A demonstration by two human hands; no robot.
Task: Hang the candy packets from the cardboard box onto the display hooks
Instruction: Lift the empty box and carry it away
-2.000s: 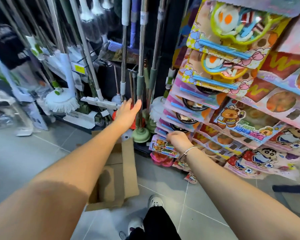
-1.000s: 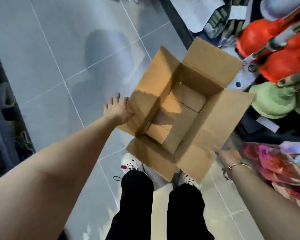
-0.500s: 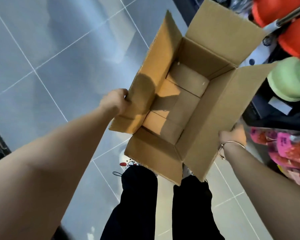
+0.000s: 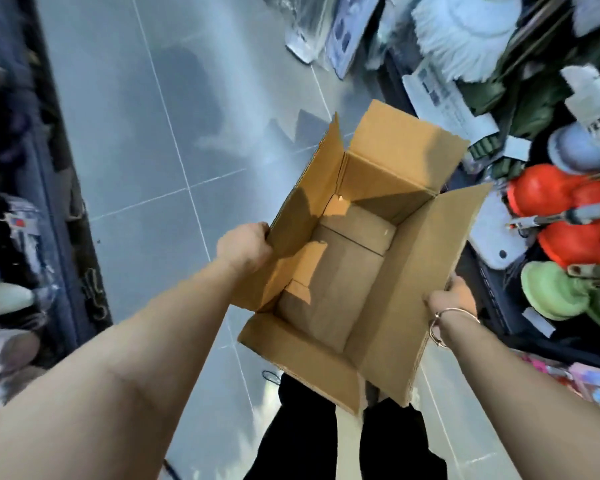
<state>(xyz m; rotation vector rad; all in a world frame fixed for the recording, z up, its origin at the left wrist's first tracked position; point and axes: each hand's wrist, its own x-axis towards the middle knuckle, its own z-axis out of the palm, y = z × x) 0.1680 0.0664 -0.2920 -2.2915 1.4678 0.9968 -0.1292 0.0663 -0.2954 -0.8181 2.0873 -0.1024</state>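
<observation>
Above grey floor tiles (image 4: 136, 150), the cardboard box (image 4: 343, 289) gapes upward, long axis lower-centre to upper-right, bottom flaps showing inside; left hand (image 4: 246, 247) and right hand (image 4: 452, 299) grip its side flaps.

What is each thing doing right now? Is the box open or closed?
cardboard box: open, flaps spread, nothing inside, held in both hands.
left hand: grips the box's left flap.
right hand: grips the box's right flap.
bracelet: worn on the right wrist.
</observation>
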